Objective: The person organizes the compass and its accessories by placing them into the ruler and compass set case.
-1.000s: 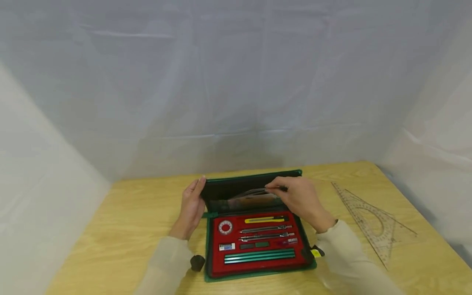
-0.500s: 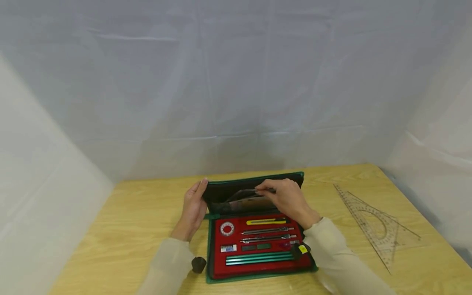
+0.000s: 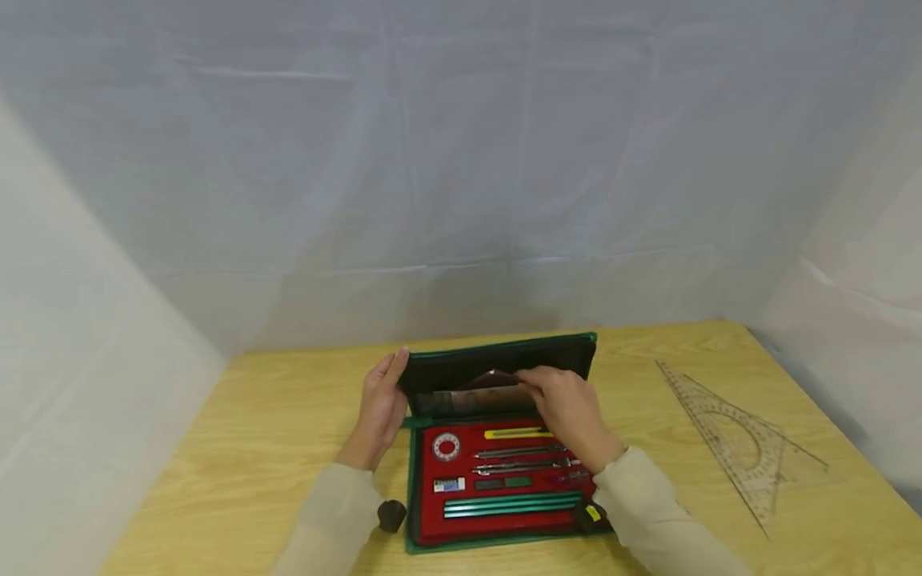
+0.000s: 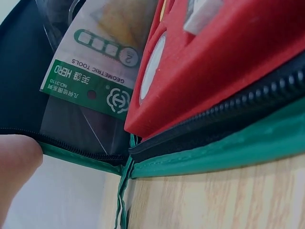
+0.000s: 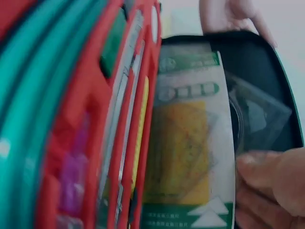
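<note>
A green zip case stands open on the table, its dark lid (image 3: pixel 504 356) tilted up behind a red tray (image 3: pixel 504 532). My left hand (image 3: pixel 379 404) grips the lid's left edge, thumb on the inner side. My right hand (image 3: pixel 572 412) is at the lid's pocket, thumb and fingers pinching a clear plastic drawing piece (image 5: pixel 264 117) with a rounded cutout, probably a set square. That piece is partly behind a printed plastic sleeve (image 5: pixel 190 143) marked "GEOMETRIC TOOLS" in the left wrist view. Its lower part is hidden.
The tray holds a yellow cutter (image 3: pixel 515 434), compasses (image 3: pixel 522 466), a white ring (image 3: pixel 446 447), an eraser (image 3: pixel 450 484) and green pencils (image 3: pixel 511 505). Clear set squares (image 3: pixel 727 432) lie overlapping on the table's right. White sheeting (image 3: pixel 461 176) surrounds the table.
My right hand has moved left, then lower, towards the lid pocket. Less of the clear piece shows above the sleeve now. The left hand keeps its grip on the lid.
</note>
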A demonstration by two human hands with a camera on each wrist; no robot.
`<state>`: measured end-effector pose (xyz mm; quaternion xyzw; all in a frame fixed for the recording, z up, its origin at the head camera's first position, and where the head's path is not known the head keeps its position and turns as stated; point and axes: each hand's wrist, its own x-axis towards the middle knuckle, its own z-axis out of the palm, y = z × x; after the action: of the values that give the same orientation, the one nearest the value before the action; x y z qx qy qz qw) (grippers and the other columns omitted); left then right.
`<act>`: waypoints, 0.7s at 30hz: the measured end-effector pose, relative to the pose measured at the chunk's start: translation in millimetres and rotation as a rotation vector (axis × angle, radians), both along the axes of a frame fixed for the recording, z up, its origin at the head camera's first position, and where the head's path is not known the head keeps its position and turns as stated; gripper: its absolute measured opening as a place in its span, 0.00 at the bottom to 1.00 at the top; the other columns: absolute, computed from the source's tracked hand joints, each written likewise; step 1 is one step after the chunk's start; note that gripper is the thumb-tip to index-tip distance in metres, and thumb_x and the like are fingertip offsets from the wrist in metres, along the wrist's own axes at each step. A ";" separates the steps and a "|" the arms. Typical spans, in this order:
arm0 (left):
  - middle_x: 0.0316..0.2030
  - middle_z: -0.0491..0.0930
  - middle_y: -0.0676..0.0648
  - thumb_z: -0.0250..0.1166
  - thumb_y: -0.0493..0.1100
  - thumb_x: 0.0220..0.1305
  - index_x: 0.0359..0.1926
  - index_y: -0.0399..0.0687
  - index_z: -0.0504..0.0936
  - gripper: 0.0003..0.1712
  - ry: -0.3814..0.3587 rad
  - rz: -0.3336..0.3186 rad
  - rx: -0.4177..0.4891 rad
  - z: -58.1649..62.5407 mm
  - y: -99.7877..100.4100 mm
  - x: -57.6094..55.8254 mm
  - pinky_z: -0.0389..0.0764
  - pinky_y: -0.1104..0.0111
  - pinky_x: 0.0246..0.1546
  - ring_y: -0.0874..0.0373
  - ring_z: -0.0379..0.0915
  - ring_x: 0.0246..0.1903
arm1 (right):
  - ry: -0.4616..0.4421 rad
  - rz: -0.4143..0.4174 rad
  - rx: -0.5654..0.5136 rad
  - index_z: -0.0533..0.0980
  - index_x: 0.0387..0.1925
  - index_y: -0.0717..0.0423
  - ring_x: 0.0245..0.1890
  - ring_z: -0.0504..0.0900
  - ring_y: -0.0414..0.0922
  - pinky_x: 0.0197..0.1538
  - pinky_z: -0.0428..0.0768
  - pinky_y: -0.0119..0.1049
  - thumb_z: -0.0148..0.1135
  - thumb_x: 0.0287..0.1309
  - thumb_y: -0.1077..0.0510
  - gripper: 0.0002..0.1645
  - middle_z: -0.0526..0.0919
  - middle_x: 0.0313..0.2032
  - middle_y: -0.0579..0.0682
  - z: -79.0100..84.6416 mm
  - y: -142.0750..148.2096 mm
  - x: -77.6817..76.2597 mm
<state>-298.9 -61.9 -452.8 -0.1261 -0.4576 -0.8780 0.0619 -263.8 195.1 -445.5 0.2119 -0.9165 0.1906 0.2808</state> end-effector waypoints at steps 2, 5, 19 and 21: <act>0.29 0.76 0.53 0.55 0.41 0.72 0.27 0.47 0.82 0.15 0.000 -0.003 -0.004 1.2 -0.8 -0.9 0.74 0.73 0.41 0.64 0.71 0.35 | 0.053 -0.017 0.025 0.85 0.40 0.51 0.32 0.81 0.46 0.35 0.79 0.42 0.69 0.55 0.59 0.09 0.85 0.37 0.48 -0.7 -2.0 1.1; 0.30 0.76 0.53 0.55 0.41 0.72 0.27 0.47 0.81 0.15 -0.002 -0.004 -0.007 2.7 -2.5 -1.4 0.74 0.73 0.41 0.64 0.70 0.36 | 0.130 -0.035 0.039 0.85 0.39 0.50 0.32 0.80 0.46 0.35 0.77 0.42 0.70 0.54 0.56 0.09 0.84 0.36 0.48 -2.5 -5.5 0.9; 0.29 0.77 0.53 0.54 0.39 0.72 0.27 0.47 0.82 0.16 0.013 -0.016 0.001 1.5 -1.0 -0.3 0.74 0.73 0.41 0.64 0.71 0.35 | 0.191 -0.069 0.012 0.87 0.33 0.46 0.27 0.83 0.42 0.40 0.78 0.46 0.74 0.48 0.50 0.09 0.86 0.31 0.44 -5.3 1.5 -9.0; 0.29 0.77 0.53 0.54 0.40 0.72 0.27 0.47 0.82 0.16 0.013 -0.021 -0.002 2.3 0.5 -1.2 0.74 0.73 0.41 0.64 0.71 0.35 | 0.147 -0.093 0.012 0.87 0.33 0.45 0.26 0.83 0.42 0.39 0.78 0.45 0.73 0.49 0.49 0.09 0.86 0.32 0.44 -3.8 3.5 -7.3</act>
<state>-300.2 -61.5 -450.5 -0.1366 -0.4567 -0.8773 0.0552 -271.0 198.6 -449.4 0.1841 -0.9034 0.1560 0.3544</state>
